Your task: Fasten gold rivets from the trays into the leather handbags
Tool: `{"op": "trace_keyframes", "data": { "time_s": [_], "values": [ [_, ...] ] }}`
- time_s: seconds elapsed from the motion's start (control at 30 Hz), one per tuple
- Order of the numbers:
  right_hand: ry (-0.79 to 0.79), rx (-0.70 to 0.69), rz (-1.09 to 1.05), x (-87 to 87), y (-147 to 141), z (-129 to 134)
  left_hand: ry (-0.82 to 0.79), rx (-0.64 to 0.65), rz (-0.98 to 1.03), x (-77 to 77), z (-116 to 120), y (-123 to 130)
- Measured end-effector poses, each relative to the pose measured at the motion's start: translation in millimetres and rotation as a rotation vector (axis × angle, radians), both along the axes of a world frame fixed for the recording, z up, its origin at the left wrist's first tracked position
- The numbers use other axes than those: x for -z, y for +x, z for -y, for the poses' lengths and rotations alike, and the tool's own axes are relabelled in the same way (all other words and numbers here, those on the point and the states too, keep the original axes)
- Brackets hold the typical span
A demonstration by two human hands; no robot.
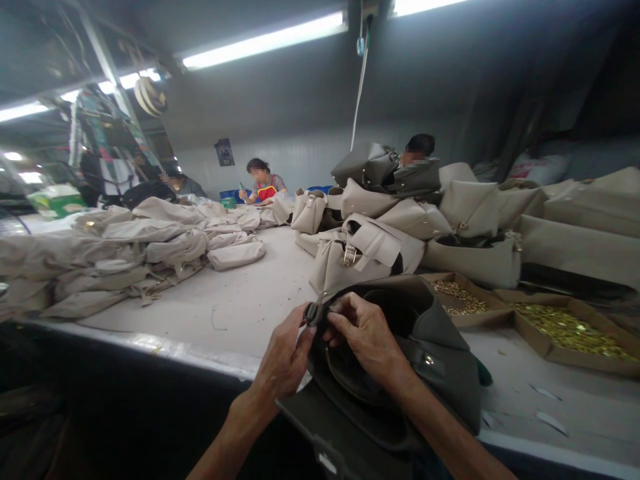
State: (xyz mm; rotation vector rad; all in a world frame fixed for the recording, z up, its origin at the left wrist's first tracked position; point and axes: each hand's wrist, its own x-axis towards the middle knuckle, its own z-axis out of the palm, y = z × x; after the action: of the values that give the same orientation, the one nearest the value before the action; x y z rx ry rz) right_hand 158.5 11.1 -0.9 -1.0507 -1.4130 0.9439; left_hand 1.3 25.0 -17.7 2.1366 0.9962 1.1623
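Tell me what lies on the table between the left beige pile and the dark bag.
In the head view, the tabletop between the pile and the dark bag carries small specks and a thread-like curl.

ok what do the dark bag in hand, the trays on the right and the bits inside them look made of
Dark bag: leather or imitation, matte; smooth, bending panels.
Trays: likely cardboard; matte brown, thin walls.
Bits: probably metal; shiny gold, though coated plastic is possible.

Long tube lights [265,41] glow overhead, a small dark poster [225,152] hangs on the grey wall [300,120], a pale cord [359,93] dangles from above, and a wide, pale tabletop [270,293] stretches below.
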Motion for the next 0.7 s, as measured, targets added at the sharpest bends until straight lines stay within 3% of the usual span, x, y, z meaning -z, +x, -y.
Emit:
{"op": "trace_keyframes", "data": {
  "time_s": [0.17, 0.3, 0.4, 0.6, 0.7],
  "values": [
    [-0.094, -0.176, -0.247, -4.3, -2, 14, 0.022, -0.054, -0.134, -13.8, 28, -7],
    [-0.200, -0.275, -0.348, -7.8, -5, 26, 0.009, -0.085, -0.191, -12.0, 44, -14],
    [-0.231, -0.300, -0.388, -7.6, -7, 28, -0.041, -0.109, -0.178, -6.6, 45, -14],
    [-0.186, -0.238, -0.390, -6.6, -7, 23, -0.113, -0.281, -0.064, 1.7, 32, -8],
    [-0.131, -0.225, -0.327, -4.4, -6, 19, -0.108, -0.242, -0.044, 3.5, 26, -7]
  ]
}}
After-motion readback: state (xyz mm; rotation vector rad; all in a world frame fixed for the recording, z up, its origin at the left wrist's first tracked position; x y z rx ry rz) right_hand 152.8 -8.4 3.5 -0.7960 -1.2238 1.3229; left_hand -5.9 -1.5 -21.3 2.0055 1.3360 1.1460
